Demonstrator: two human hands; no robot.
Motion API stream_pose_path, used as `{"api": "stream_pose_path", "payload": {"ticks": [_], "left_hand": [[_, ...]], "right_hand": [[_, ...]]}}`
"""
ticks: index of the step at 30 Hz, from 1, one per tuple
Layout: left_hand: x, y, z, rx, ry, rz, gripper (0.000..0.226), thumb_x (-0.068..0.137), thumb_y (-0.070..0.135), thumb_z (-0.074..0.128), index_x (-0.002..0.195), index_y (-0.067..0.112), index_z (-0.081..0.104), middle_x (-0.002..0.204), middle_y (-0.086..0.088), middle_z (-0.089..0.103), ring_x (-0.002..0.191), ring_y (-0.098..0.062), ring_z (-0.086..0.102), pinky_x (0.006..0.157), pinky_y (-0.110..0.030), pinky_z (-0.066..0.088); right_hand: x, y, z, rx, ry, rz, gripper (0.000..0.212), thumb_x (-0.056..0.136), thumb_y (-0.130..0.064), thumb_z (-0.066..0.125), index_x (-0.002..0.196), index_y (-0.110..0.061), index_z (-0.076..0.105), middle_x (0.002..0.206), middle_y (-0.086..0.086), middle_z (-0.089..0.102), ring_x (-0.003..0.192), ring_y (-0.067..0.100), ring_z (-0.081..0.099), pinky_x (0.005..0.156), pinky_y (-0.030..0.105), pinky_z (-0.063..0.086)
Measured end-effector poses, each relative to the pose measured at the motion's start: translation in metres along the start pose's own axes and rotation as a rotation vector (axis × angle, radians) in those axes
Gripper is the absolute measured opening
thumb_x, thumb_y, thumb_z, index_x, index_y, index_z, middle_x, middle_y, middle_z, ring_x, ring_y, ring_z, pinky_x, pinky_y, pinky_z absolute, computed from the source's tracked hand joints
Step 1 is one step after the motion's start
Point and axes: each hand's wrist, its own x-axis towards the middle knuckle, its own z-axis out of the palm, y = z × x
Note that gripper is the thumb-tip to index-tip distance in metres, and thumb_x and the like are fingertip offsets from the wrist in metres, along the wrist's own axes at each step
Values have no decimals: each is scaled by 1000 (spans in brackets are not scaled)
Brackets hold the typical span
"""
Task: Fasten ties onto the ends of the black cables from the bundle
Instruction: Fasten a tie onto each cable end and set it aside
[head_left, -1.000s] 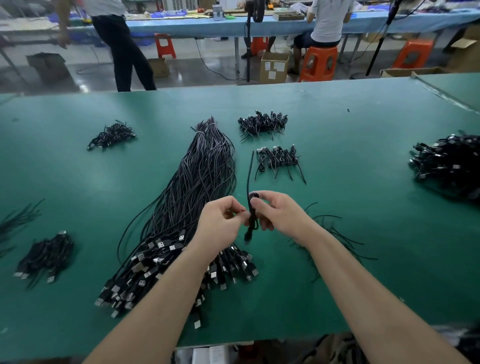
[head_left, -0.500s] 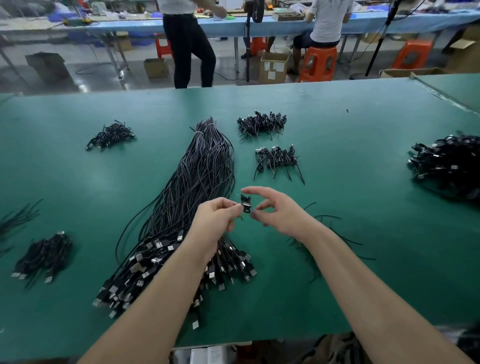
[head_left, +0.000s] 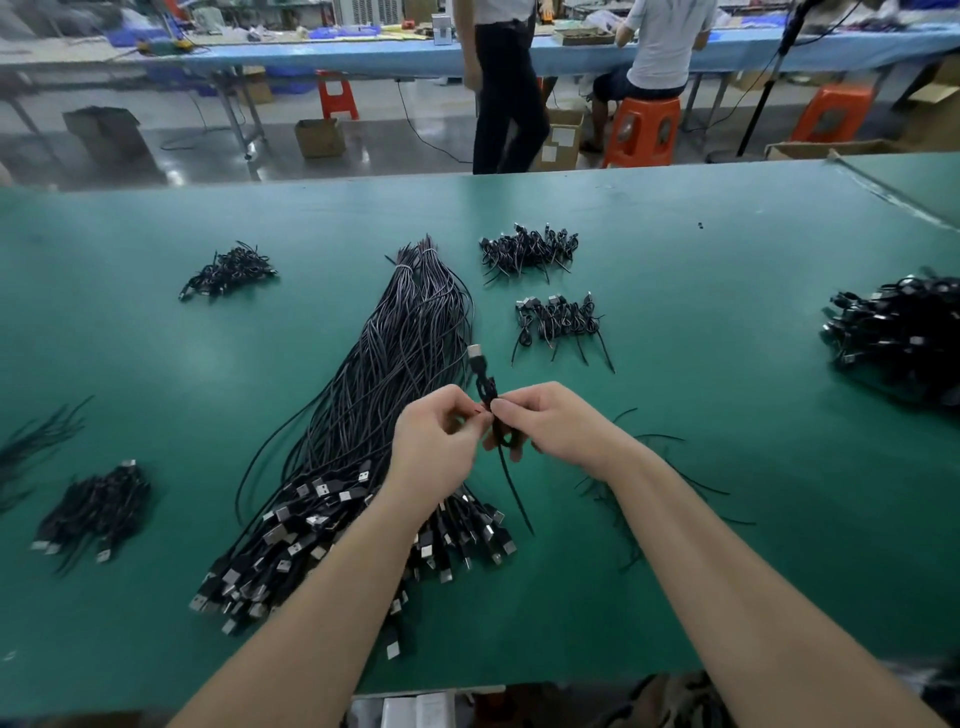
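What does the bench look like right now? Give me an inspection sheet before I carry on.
Surface: green table, flat.
Job's things: folded black cable held above the table, plug end up; tie tail hanging below it; big cable bundle fanned out, plugs toward the person.
Clutter: small piles of tied cables, loose ties at right.
Grippers: left hand and right hand both pinch the cable.
Cables: large heap at right edge.
Surroundings: two people at a blue bench, orange stools, cardboard boxes.
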Motion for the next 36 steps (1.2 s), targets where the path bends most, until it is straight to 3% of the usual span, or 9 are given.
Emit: {"api": "stream_pose_path", "payload": {"ticks": [3, 5, 8, 11, 16, 25, 29, 32, 36], "left_hand": [[-3, -6, 2, 707, 162, 700, 17, 83, -3, 66, 76, 12, 66, 70, 3, 63, 52, -24, 44, 67, -33, 34], [-3, -7, 1, 801, 197, 879, 18, 80, -6, 67, 78, 12, 68, 71, 4, 62, 51, -24, 37, 65, -33, 31], [-2, -5, 1, 538, 175, 670, 15, 86, 1, 68, 78, 14, 66, 74, 7, 63, 57, -18, 47, 68, -34, 38], [4, 2, 1, 74, 57, 58, 16, 90, 14, 72, 75, 18, 67, 65, 7, 62, 56, -7, 52, 61, -30, 46], [13, -3, -8, -558, -187, -467, 17, 90, 8, 69, 74, 10, 66, 54, 2, 54, 42, -12, 37, 47, -24, 27], [3, -1, -4, -293, -105, -313, 16, 90, 14, 74, 77, 12, 66, 60, 4, 59, 44, -13, 41, 45, -23, 33], [-4, 1, 0, 529, 93, 515, 13, 88, 5, 70, 79, 14, 67, 68, 9, 61, 51, -19, 46, 51, -31, 41], [-5, -3, -1, 729, 131, 886, 16, 79, -3, 75, 85, 11, 70, 74, 1, 64, 49, -25, 45, 52, -32, 43], [-2, 0, 2, 277, 28, 277, 15, 90, 14, 72, 77, 17, 65, 65, 11, 59, 52, -10, 47, 51, -26, 40]], "right_hand": [[5, -4, -4, 127, 21, 110, 23, 101, -22, 57, 124, -20, 61, 65, 6, 72, 57, 21, 48, 45, 24, 33], [6, -7, -9, 145, -3, 140, 22, 101, -23, 57, 123, -20, 60, 62, 8, 69, 53, 21, 49, 44, 24, 33], [5, -6, -13, 292, -32, 137, 20, 107, -23, 47, 119, -13, 59, 69, 9, 72, 47, 17, 51, 44, 24, 38], [4, -1, -16, 318, 16, 91, 21, 105, -17, 51, 125, -19, 57, 83, 7, 76, 55, 15, 57, 49, 25, 44], [1, 8, -11, 132, 39, -60, 26, 90, -25, 75, 107, -42, 69, 94, -11, 67, 62, 11, 46, 54, 27, 40], [1, 5, -5, 50, 76, -28, 15, 97, -32, 66, 93, -23, 78, 57, -8, 54, 49, 5, 43, 49, 20, 37], [6, 2, -3, 164, 99, 117, 17, 97, -29, 66, 113, -23, 63, 72, 4, 69, 54, 14, 49, 49, 25, 40], [5, 2, -6, 276, 59, 207, 14, 97, -27, 67, 108, -18, 63, 69, 4, 71, 58, 16, 56, 48, 25, 42], [3, 7, -5, 294, 76, 97, 8, 101, -19, 60, 99, -13, 65, 80, 16, 64, 53, 17, 49, 47, 25, 44]]}}
